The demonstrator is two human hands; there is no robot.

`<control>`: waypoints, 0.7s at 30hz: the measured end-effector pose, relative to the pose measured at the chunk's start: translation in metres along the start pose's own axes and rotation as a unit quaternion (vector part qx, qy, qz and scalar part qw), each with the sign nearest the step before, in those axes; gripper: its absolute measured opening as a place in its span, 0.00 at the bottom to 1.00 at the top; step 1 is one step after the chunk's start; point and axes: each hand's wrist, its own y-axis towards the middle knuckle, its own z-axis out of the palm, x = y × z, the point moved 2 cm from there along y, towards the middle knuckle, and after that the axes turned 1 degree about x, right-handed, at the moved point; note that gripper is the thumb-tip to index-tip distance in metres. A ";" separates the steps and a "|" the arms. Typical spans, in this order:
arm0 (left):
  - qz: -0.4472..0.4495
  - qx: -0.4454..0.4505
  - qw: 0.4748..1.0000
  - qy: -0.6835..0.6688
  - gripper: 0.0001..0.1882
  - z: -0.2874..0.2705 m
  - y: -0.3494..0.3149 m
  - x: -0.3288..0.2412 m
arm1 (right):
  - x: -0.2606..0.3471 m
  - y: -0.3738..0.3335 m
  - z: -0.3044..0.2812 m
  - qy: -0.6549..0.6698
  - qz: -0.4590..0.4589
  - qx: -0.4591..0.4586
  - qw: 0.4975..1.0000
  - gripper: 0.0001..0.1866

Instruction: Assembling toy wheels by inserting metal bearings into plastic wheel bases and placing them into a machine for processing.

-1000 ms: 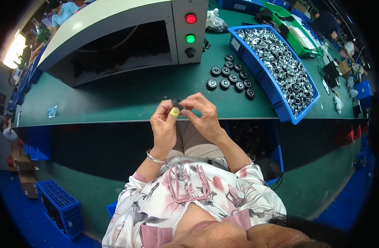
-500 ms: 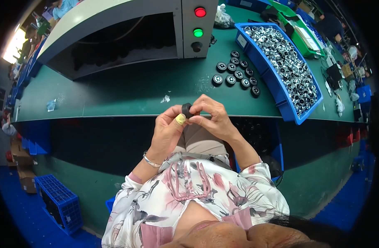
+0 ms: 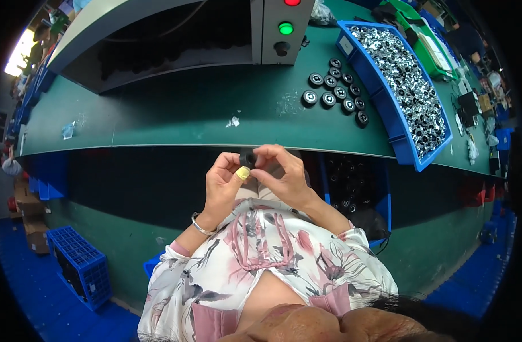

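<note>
My left hand [image 3: 220, 187] pinches a small black round part [image 3: 248, 158], ring-like with a dark hollow, between thumb and fingers. Yellow tape [image 3: 243, 172] wraps the left thumb. My right hand [image 3: 288, 178] has its index finger and thumb closed at the right side of the same part. Whether anything tiny sits between those right fingertips is too small to make out. Both hands are above my lap, just off the front edge of the green table [image 3: 175, 128]. Farther right on the table stand several black round parts [image 3: 328, 100] with silvery centres.
A long blue bin [image 3: 393, 128] full of shiny silver rings [image 3: 406, 85] stands at the right. Below the table edge is another blue bin [image 3: 388, 199] with black parts [image 3: 349, 182]. A grey machine [image 3: 272, 34] with lit buttons stands at the back. Plastic scraps [image 3: 233, 122] lie nearby.
The view has shifted a little. My hands have come slightly nearer my body with the black part, which is turned so that more of its hollow shows.
</note>
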 end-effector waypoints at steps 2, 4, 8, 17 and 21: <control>-0.022 -0.012 1.000 -0.017 0.15 -0.006 -0.005 0.005 | -0.008 -0.005 0.001 0.000 -0.018 0.026 0.999 0.23; -0.029 0.019 0.993 -0.111 0.15 -0.014 -0.007 0.013 | -0.012 -0.010 0.004 0.032 0.046 0.049 0.997 0.22; -0.028 0.005 0.994 -0.108 0.18 -0.014 -0.010 0.002 | -0.001 -0.007 0.010 -0.005 0.013 0.079 0.997 0.20; 0.110 -0.083 0.984 0.114 0.18 -0.081 0.125 -0.079 | 0.003 0.032 -0.002 -0.052 -0.065 0.061 0.995 0.12; 0.211 -0.195 0.892 0.350 0.15 -0.159 0.217 -0.105 | -0.002 0.026 0.001 -0.087 -0.068 0.107 0.988 0.10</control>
